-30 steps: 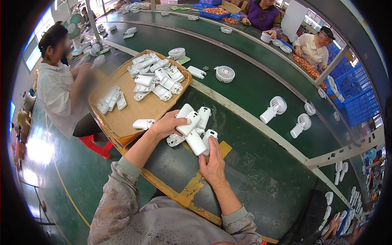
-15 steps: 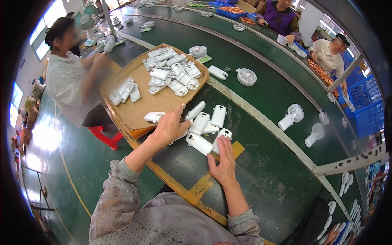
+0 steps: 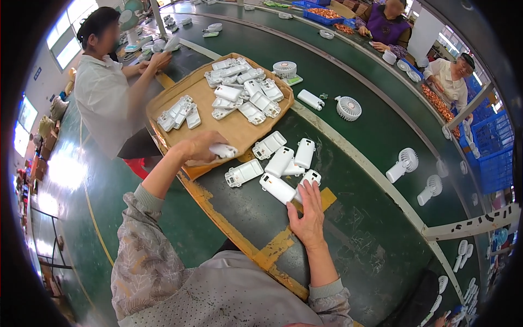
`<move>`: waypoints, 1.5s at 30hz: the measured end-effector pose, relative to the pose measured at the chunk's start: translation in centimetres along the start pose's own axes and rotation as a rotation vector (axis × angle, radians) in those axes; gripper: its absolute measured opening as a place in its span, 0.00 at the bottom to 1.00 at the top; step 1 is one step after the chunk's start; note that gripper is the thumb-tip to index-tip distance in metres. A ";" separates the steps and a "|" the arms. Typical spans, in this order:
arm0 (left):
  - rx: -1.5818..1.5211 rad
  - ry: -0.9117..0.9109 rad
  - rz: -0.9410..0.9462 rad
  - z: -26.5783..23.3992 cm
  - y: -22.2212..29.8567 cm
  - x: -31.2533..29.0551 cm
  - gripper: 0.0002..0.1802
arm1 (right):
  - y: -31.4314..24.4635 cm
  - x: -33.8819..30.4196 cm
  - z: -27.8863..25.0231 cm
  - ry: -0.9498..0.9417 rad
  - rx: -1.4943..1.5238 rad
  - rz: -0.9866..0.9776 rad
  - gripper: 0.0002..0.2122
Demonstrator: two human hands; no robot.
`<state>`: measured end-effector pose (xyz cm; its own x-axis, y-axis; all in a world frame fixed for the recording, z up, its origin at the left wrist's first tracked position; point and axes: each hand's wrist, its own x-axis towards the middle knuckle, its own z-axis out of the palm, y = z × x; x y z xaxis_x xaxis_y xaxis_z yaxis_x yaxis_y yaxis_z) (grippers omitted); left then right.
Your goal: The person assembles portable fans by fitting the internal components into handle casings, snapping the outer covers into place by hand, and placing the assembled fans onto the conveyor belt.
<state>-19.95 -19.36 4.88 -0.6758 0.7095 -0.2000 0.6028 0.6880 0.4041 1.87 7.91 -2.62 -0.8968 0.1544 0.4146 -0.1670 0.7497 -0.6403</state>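
Left hand (image 3: 202,147) and right hand (image 3: 309,220) are held apart, the pile of white cases lying mostly between them. A small white case (image 3: 224,151) is met by the left hand's fingers at the near edge of the brown tray (image 3: 239,131); whether it is gripped or only touched cannot be told, as the fingers are blurred. Its long axis is pointed roughly crosswise, away from the left hand toward the right side, and it is far nearer to the left hand than to the right.

The right hand is spread and unclenched, its fingertips laid on another case (image 3: 310,177) at the pile's right end, on the dark table (image 3: 354,234). Between the hands, a hollow case (image 3: 243,173) is placed just outside the tray, its length slanted up to the right. Beside it, a smooth-backed case (image 3: 278,188) is slanted the other way, its lower end pointed toward the right thumb.
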 end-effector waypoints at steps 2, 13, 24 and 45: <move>-0.056 0.157 -0.174 0.0 0.5 -0.3 0.14 | 0.3 -0.1 0.1 -0.009 -0.005 0.011 0.23; 0.273 0.536 -0.118 6.2 11.8 1.9 0.19 | 0.6 -0.1 0.1 0.022 -0.007 -0.018 0.16; 0.351 0.395 -0.018 8.5 9.3 -2.7 0.09 | 0.9 -0.4 0.3 0.183 -0.052 0.082 0.19; -0.104 0.668 0.084 10.0 13.1 -2.0 0.24 | 1.0 -0.1 0.4 0.166 0.006 0.062 0.20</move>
<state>-6.48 -10.22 1.67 -0.7658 0.4900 0.4165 0.6430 0.5932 0.4844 1.65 8.43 -3.57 -0.8256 0.3044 0.4752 -0.1168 0.7317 -0.6716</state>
